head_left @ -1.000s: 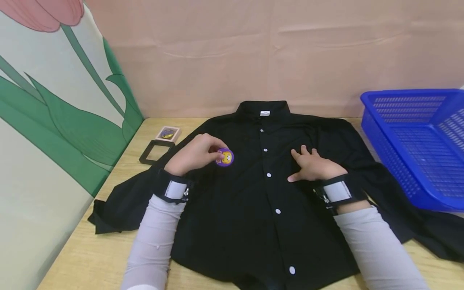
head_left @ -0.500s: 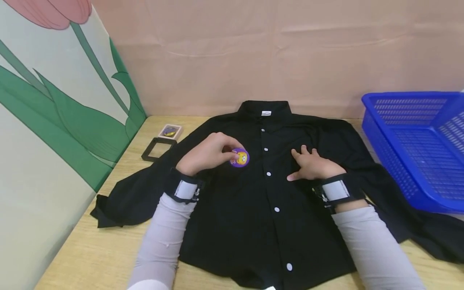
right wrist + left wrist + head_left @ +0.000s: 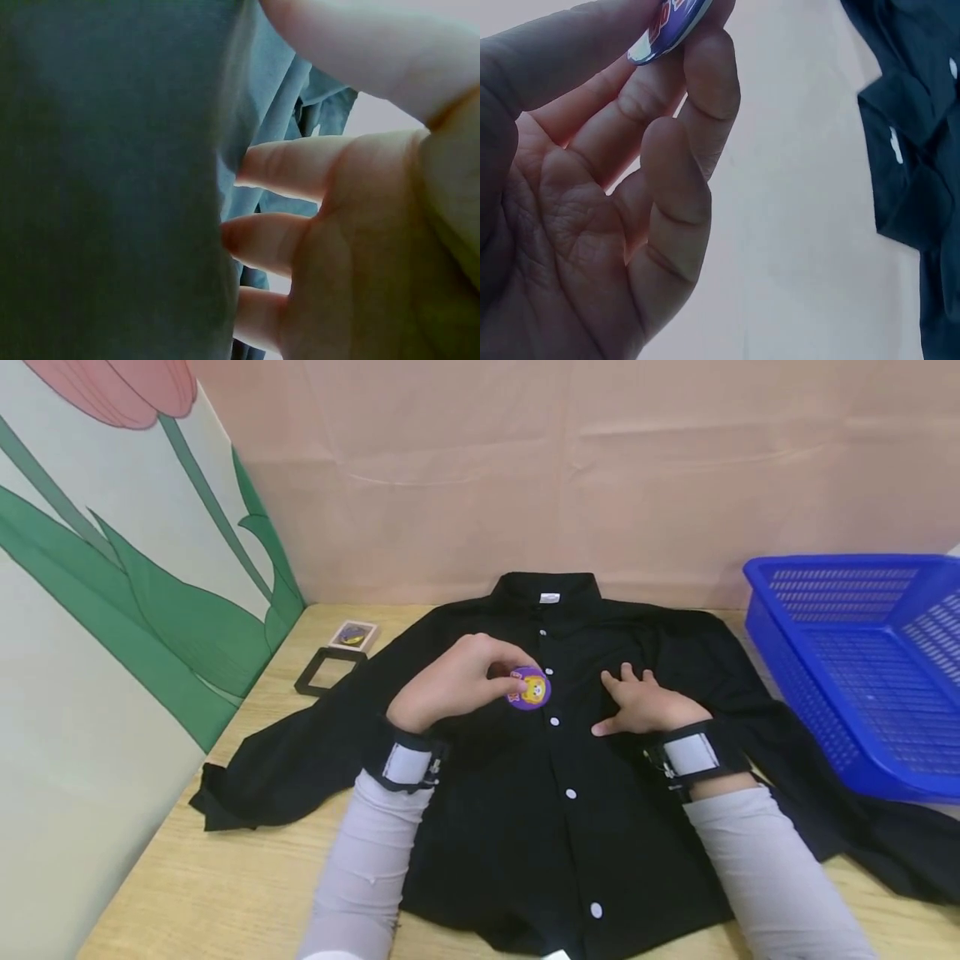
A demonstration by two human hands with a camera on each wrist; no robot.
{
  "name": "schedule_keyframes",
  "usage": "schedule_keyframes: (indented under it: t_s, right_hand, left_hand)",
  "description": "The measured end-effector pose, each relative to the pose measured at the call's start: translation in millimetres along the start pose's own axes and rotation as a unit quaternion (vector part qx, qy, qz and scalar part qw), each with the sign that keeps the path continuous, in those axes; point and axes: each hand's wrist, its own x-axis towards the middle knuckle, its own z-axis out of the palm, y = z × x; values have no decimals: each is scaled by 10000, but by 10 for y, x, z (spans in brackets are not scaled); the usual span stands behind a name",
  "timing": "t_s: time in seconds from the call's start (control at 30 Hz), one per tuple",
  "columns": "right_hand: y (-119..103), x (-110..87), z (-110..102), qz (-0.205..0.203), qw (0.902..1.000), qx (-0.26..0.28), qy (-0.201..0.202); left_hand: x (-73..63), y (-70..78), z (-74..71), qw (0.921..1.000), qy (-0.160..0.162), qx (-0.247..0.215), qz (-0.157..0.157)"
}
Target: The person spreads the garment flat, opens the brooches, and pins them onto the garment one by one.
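Note:
My left hand [image 3: 472, 681] pinches a round purple button badge [image 3: 534, 688] with a yellow bear face between thumb and fingers. It holds the badge above the button placket of a black shirt [image 3: 487, 810], near the shirt's middle. In the left wrist view the badge [image 3: 671, 30] shows edge-on at the fingertips. Spread fingers of my right hand [image 3: 651, 703] touch the shirt's chest to the right of the white buttons. Seen from the right wrist, those fingertips [image 3: 259, 234] meet the dark cloth.
At the back left lie a black square frame [image 3: 306, 677] and a small pale case [image 3: 367, 637] with a badge-like disc inside. A blue plastic basket [image 3: 806, 693] stands on the right, partly beside the shirt's sleeve. A pink backdrop rises behind the wooden table [image 3: 247, 885].
My left hand has carried the badge rightward across the shirt, from its left chest to the button line. The right hand stays in place on the cloth.

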Motion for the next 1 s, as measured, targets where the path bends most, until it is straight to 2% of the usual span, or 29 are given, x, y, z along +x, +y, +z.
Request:
schedule_keyframes:
  t_s: [0.3,0.4,0.47,0.53,0.6,0.7,0.8,0.9,1.0]
  right_hand:
    - [42,4,-41,-87,10000,-3,5]
    - [50,-25,-87,-450,9987,175,178]
    - [29,-78,-144,-774,9954,338,462]
    - [-23,-167,-223,-1116,9884,533,877]
    - [-100,-284,-310,-1426,9762,791,1428]
    - [-242,-475,-422,-1862,9474,1398,2198]
    - [-382,-639,-483,-2191,9188,2009,2595]
    - [-485,-742,-499,-2352,9075,2211,2687]
    - [-542,-782,-491,-2422,9076,2077,2728]
  left_hand:
    - [144,218,76,9998,46,-129,123]
    - [163,263,111,9996,78,-213,172]
    - [169,283,122,9996,80,-219,168]
    - [178,289,127,9997,78,-186,162]
    - [183,300,125,9998,70,-150,135]
    - [193,313,119,9999,66,-80,131]
    - [188,323,113,9999,79,-34,120]
    - [179,318,113,9999,103,-40,111]
    - [170,306,115,9998,142,-73,124]
